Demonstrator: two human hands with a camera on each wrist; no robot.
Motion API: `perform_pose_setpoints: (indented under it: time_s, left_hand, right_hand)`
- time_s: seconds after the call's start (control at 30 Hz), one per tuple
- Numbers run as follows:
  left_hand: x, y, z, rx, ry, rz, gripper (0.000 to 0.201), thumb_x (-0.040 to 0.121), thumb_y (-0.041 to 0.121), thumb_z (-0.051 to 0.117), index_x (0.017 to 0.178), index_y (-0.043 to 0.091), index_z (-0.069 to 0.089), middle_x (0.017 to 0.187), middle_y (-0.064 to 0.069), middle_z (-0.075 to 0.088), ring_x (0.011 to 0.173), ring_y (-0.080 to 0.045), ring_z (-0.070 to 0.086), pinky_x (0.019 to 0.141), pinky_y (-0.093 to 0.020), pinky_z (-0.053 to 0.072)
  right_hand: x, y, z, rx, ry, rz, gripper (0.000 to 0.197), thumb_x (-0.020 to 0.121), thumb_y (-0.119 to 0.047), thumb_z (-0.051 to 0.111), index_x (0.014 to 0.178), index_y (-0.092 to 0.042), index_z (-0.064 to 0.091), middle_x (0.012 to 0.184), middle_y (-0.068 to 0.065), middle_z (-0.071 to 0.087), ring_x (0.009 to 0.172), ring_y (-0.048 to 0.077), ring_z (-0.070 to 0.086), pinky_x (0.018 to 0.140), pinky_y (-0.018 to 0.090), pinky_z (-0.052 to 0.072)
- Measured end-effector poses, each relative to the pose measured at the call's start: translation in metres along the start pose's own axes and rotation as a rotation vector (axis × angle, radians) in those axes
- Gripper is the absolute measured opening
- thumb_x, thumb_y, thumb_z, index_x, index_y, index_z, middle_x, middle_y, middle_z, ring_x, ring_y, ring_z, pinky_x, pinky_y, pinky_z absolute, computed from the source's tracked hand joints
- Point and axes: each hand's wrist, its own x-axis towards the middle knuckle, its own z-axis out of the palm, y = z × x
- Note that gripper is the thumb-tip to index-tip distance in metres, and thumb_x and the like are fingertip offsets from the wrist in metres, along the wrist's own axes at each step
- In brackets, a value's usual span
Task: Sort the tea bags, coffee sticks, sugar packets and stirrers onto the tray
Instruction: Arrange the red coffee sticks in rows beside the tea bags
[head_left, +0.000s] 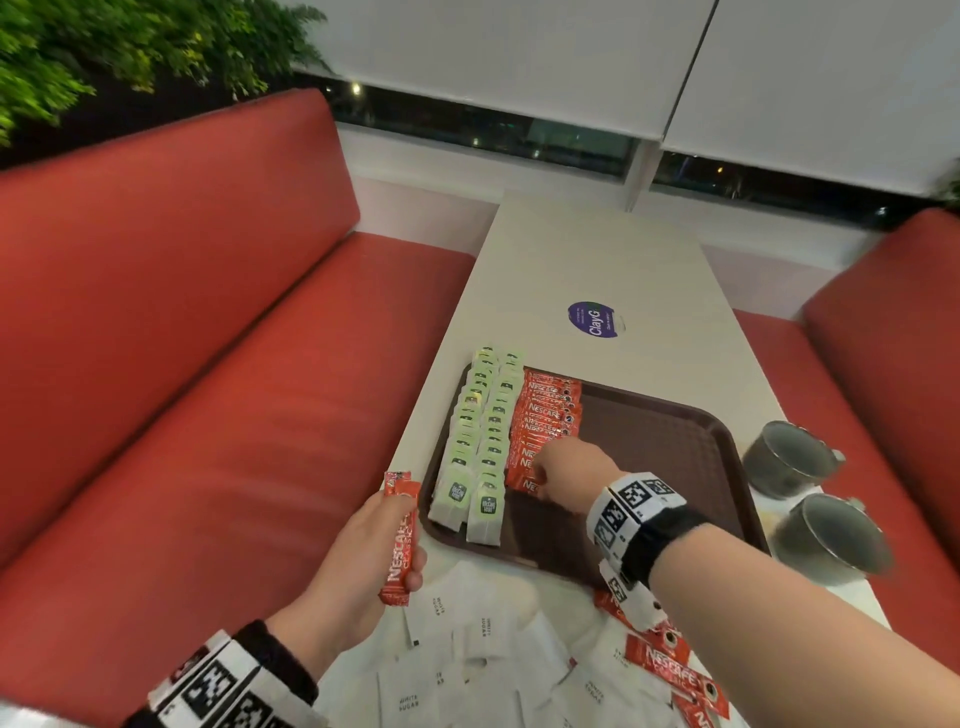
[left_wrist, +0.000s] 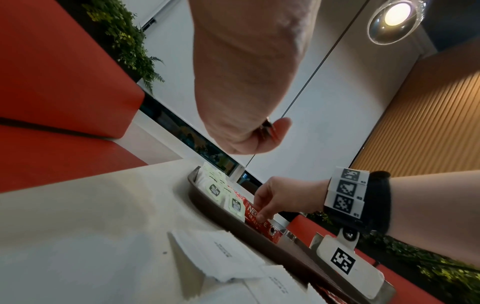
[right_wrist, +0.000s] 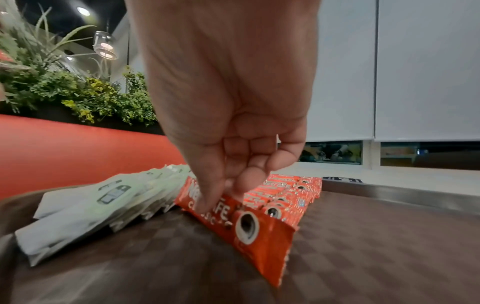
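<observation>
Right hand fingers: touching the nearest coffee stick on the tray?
Touching. The right wrist view shows the fingers of the right hand pressed onto the nearest coffee stick, which lies on the tray.

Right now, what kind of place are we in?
Likely a cafe or canteen booth: red padded benches flank a narrow white table, which holds a brown serving tray of tea bags and coffee sticks, with two metal cups beside it.

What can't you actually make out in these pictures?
- Stirrers: none visible in any view.
- Contents of the two metal cups: head view, too dark.
- How many coffee sticks the left hand grips: fingers cover them.
- Loose coffee sticks and sugar packets: cut off by the bottom edge, partly under the right forearm.
</observation>
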Motion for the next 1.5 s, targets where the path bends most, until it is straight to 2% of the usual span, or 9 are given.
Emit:
perform_pose_setpoints:
  time_s: [0.23, 0.47, 0.6, 0.77, 1.0, 1.1, 1.17, 1.37, 1.5]
  left_hand:
    - [-0.002, 0.001, -0.003, -0.021, -0.010, 0.003, 0.012, 0.098, 0.010, 0.036, 0.094, 0.008, 0.047, 0.064, -0.008, 0.046, 0.047, -0.018, 0.045, 0.044, -0.026, 0.036]
    - [-0.005, 0.004, 0.003, 0.022, -0.037, -0.017, 0.016, 0.100, 0.016, 0.044, 0.107, 0.008, 0.056, 0.066, -0.009, 0.055, 0.059, -0.020, 0.055, 0.054, -0.033, 0.050]
    - [-0.007, 0.008, 0.009, 0.050, -0.077, -0.043, 0.019, 0.098, 0.018, 0.049, 0.115, 0.013, 0.057, 0.082, -0.012, 0.057, 0.065, -0.019, 0.061, 0.059, -0.032, 0.054]
    - [-0.007, 0.014, 0.017, 0.032, -0.123, -0.044, 0.024, 0.098, 0.018, 0.050, 0.121, 0.015, 0.056, 0.101, -0.012, 0.061, 0.072, -0.021, 0.065, 0.065, -0.035, 0.058]
    - [-0.010, 0.015, 0.038, 0.034, -0.198, -0.006, 0.018, 0.098, 0.016, 0.050, 0.113, 0.021, 0.059, 0.082, 0.000, 0.071, 0.071, -0.016, 0.067, 0.066, -0.037, 0.059]
    - [-0.011, 0.013, 0.045, 0.157, -0.264, 0.009, 0.019, 0.097, 0.017, 0.052, 0.113, 0.025, 0.058, 0.083, -0.004, 0.065, 0.068, -0.016, 0.062, 0.063, -0.035, 0.056]
    - [-0.012, 0.010, 0.048, 0.286, -0.302, 0.028, 0.019, 0.096, 0.015, 0.054, 0.114, 0.020, 0.057, 0.087, -0.007, 0.061, 0.063, -0.014, 0.059, 0.059, -0.031, 0.055]
    - [-0.011, 0.005, 0.046, 0.575, -0.344, 0.122, 0.009, 0.090, 0.016, 0.062, 0.082, 0.015, 0.058, 0.071, -0.003, 0.058, 0.057, -0.012, 0.053, 0.049, -0.023, 0.040]
    - [-0.006, 0.005, 0.040, 0.563, -0.262, 0.120, 0.014, 0.094, 0.025, 0.056, 0.085, 0.015, 0.059, 0.075, -0.005, 0.057, 0.057, -0.012, 0.050, 0.047, -0.023, 0.036]
  right_hand:
    - [0.015, -0.005, 0.009, -0.040, -0.015, 0.005, 0.023, 0.092, -0.007, 0.050, 0.111, -0.006, 0.063, 0.110, 0.010, 0.064, 0.102, 0.028, 0.060, 0.085, 0.033, 0.048]
    - [0.017, -0.007, 0.013, 0.034, 0.043, 0.007, 0.032, 0.091, -0.002, 0.042, 0.118, -0.008, 0.058, 0.116, 0.011, 0.061, 0.107, 0.029, 0.058, 0.088, 0.033, 0.047]
    - [0.012, -0.007, 0.010, 0.114, 0.051, 0.043, 0.027, 0.093, -0.005, 0.043, 0.117, -0.009, 0.056, 0.112, 0.010, 0.061, 0.103, 0.028, 0.059, 0.084, 0.032, 0.047]
    - [-0.019, -0.012, -0.001, 0.482, 0.300, -0.059, 0.017, 0.097, -0.019, 0.047, 0.081, -0.017, 0.052, 0.067, -0.009, 0.050, 0.063, 0.010, 0.049, 0.063, 0.025, 0.037]
    - [-0.086, -0.037, 0.005, 0.937, 0.194, -0.198, 0.008, 0.087, -0.028, 0.067, 0.087, -0.020, 0.064, 0.068, -0.012, 0.060, 0.057, -0.005, 0.050, 0.058, 0.010, 0.040]
    - [-0.088, -0.037, 0.009, 1.038, 0.304, -0.095, 0.020, 0.086, -0.028, 0.069, 0.103, -0.021, 0.061, 0.080, -0.005, 0.060, 0.062, -0.001, 0.050, 0.060, 0.012, 0.041]
    - [-0.090, -0.031, 0.007, 1.008, 0.357, -0.087, 0.018, 0.084, -0.023, 0.072, 0.099, -0.020, 0.064, 0.079, -0.005, 0.058, 0.063, 0.001, 0.048, 0.062, 0.014, 0.040]
    - [-0.101, -0.005, 0.006, 0.891, 0.065, -0.182, 0.023, 0.076, -0.010, 0.077, 0.072, -0.026, 0.060, 0.058, -0.014, 0.052, 0.052, -0.003, 0.046, 0.055, 0.015, 0.037]
    - [-0.104, 0.005, 0.008, 0.952, 0.023, -0.132, 0.021, 0.076, -0.004, 0.075, 0.069, -0.020, 0.063, 0.055, -0.013, 0.058, 0.052, -0.001, 0.050, 0.056, 0.015, 0.041]
